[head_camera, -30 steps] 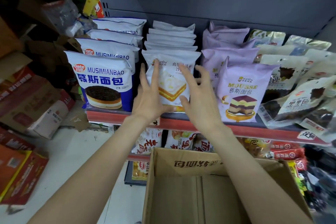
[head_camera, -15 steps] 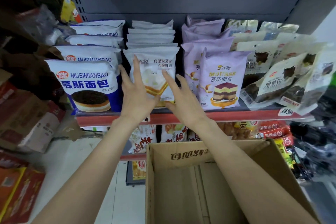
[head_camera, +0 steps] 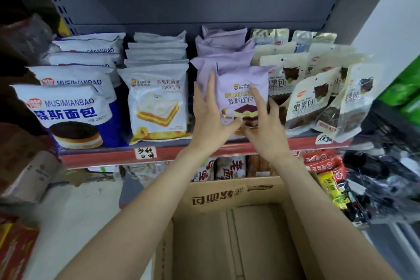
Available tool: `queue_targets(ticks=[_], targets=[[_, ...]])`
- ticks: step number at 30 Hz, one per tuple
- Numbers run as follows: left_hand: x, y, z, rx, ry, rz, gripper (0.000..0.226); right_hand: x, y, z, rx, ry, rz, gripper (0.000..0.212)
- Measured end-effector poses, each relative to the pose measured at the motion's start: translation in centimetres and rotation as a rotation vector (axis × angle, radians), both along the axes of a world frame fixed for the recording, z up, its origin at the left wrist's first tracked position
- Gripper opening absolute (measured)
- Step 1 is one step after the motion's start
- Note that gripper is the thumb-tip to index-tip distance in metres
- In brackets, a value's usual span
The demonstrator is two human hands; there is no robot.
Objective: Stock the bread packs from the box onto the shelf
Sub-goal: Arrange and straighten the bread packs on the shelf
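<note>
Rows of bread packs stand on the red-edged shelf. My left hand and my right hand press flat against the front purple mousse pack, one on each side of it, fingers spread. Left of it stands the front white sandwich-bread pack, with no hand on it, and further left the blue-and-white Musimianbao packs. The open cardboard box sits below my arms; no packs show inside it.
Cream packs of dark bread lean at the shelf's right end. Lower shelves hold more snack packs. Cartons lie on the floor at left. A grey back panel rises behind the rows.
Both hands have left the white sandwich-bread pack and shifted right onto the purple mousse pack. The camera has turned right and moved closer.
</note>
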State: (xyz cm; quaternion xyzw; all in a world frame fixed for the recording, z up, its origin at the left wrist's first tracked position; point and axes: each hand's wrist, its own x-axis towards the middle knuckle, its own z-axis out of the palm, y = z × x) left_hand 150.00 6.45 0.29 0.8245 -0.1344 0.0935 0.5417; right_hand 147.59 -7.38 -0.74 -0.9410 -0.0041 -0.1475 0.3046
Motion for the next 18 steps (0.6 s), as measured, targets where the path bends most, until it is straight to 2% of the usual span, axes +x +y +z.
queue_targets(ticks=[3, 7, 13, 18], targets=[[1.4, -0.6, -1.0, -0.007, 0.034, 0.048, 0.121, 0.5, -0.3, -0.1, -0.061, -0.011, 0.08, 0.099], [1.4, 0.3, -1.6, -0.028, -0.008, 0.039, 0.116, 0.7, 0.1, -0.4, -0.123, -0.013, 0.203, 0.109], [0.9, 0.4, -1.1, 0.064, -0.013, 0.018, 0.115, 1.9, -1.3, -0.6, 0.116, -0.055, 0.355, 0.105], [1.3, 0.4, -1.5, 0.129, 0.013, 0.039, 0.119, 1.8, -1.5, -0.6, 0.13, -0.024, 0.387, 0.106]])
